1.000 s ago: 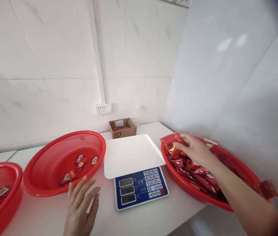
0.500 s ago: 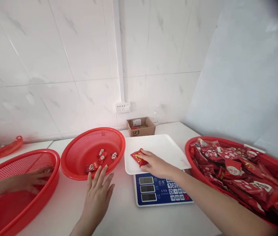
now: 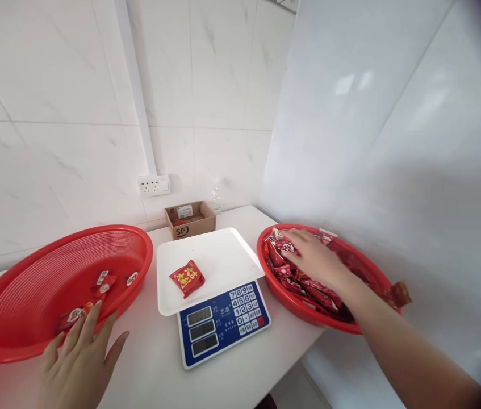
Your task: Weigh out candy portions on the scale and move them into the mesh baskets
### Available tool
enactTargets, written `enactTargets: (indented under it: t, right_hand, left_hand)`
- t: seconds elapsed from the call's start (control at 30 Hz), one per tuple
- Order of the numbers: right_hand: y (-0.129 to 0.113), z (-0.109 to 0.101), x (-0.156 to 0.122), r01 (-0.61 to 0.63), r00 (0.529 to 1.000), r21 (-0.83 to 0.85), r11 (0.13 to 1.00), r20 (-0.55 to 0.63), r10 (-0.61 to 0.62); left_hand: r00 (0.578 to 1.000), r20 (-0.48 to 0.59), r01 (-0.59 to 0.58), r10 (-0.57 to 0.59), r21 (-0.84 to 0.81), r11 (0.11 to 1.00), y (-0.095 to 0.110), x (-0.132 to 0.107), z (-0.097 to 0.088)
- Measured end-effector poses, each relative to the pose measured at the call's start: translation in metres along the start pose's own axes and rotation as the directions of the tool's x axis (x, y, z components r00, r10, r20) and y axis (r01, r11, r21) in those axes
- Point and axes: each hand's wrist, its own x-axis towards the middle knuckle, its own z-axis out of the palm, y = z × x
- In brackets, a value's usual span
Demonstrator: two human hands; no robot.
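Note:
My left hand hovers at the near rim of a red plastic basket, fingers spread and holding nothing. A few small red packets lie inside that basket. On the white pan of a digital scale rests one red packet with yellow lettering, untouched. To the right, my right hand reaches into a second red basket heaped with red packets. Its fingers are stretched out over the packets and seem to touch them; the fingertips are partly hidden.
Behind the scale stands a small cardboard box, with a clear plastic bottle beside it. A socket is on the tiled wall. The white table's front edge runs diagonally at the lower right.
My right hand has let go of the yellow-lettered packet on the scale pan and moved right into the heaped basket. The view has turned right; my left hand stays by its basket.

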Motion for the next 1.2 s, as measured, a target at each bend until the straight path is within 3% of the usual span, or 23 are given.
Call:
enactTargets:
  t: [0.07, 0.17, 0.27, 0.37, 0.47, 0.53, 0.63, 0.73, 0.8, 0.93, 1.0, 1.13, 1.2]
  right_hand:
    - [0.040, -0.004, -0.005, -0.149, 0.989, -0.091, 0.985, -0.026, 0.147]
    - [0.074, -0.004, -0.015, -0.267, 0.950, -0.114, 0.957, 0.134, 0.281]
    - [0.084, 0.000, -0.021, -0.311, 0.932, -0.073, 0.948, 0.171, 0.319]
    - [0.085, -0.003, -0.020, -0.349, 0.933, -0.038, 0.936, 0.075, 0.351]
    - [0.080, -0.013, -0.017, -0.366, 0.930, 0.038, 0.930, -0.028, 0.367]
    - [0.068, -0.019, -0.016, -0.339, 0.926, 0.217, 0.915, -0.093, 0.365]
    - [0.035, -0.015, -0.013, -0.190, 0.957, 0.481, 0.856, -0.106, 0.272]
    - [-0.011, 0.006, -0.005, -0.009, 0.993, 0.514, 0.858, -0.099, 0.070]
    - [-0.044, 0.025, 0.002, 0.070, 0.997, 0.505, 0.861, -0.055, -0.048]
    - [-0.109, 0.061, 0.010, 0.186, 0.976, 0.513, 0.838, 0.001, -0.218]
    - [-0.133, 0.073, 0.007, 0.265, 0.944, 0.524, 0.810, 0.033, -0.329]
    - [-0.156, 0.084, -0.004, 0.354, 0.826, 0.617, 0.703, 0.147, -0.544]
    - [-0.157, 0.088, -0.004, 0.354, 0.839, 0.607, 0.711, 0.130, -0.529]
  left_hand:
    - [1.000, 0.019, 0.012, -0.012, -0.002, 1.000, 0.007, -0.002, 0.002]
    - [0.999, 0.039, 0.006, -0.004, -0.060, 0.998, 0.024, 0.001, 0.001]
    - [0.993, 0.013, -0.117, 0.121, -0.173, 0.978, 0.050, 0.009, -0.002]
    - [0.955, -0.004, -0.286, 0.295, -0.255, 0.924, 0.077, 0.023, -0.005]
    - [0.917, 0.043, -0.368, 0.396, -0.289, 0.884, 0.097, 0.043, -0.004]
    - [0.895, 0.125, -0.374, 0.428, -0.314, 0.873, 0.106, 0.058, -0.003]
    - [0.843, 0.305, -0.330, 0.443, -0.356, 0.874, 0.113, 0.078, -0.006]
    - [0.774, 0.462, -0.263, 0.432, -0.387, 0.884, 0.114, 0.091, -0.013]
    - [0.756, 0.501, -0.227, 0.420, -0.401, 0.887, 0.111, 0.094, -0.019]
    - [0.776, 0.495, -0.177, 0.391, -0.425, 0.888, 0.102, 0.093, -0.028]
    - [0.790, 0.473, -0.165, 0.390, -0.449, 0.878, 0.095, 0.091, -0.029]
    - [0.827, 0.411, -0.158, 0.384, -0.485, 0.860, 0.084, 0.086, -0.029]
    - [0.835, 0.396, -0.158, 0.382, -0.493, 0.856, 0.083, 0.084, -0.030]
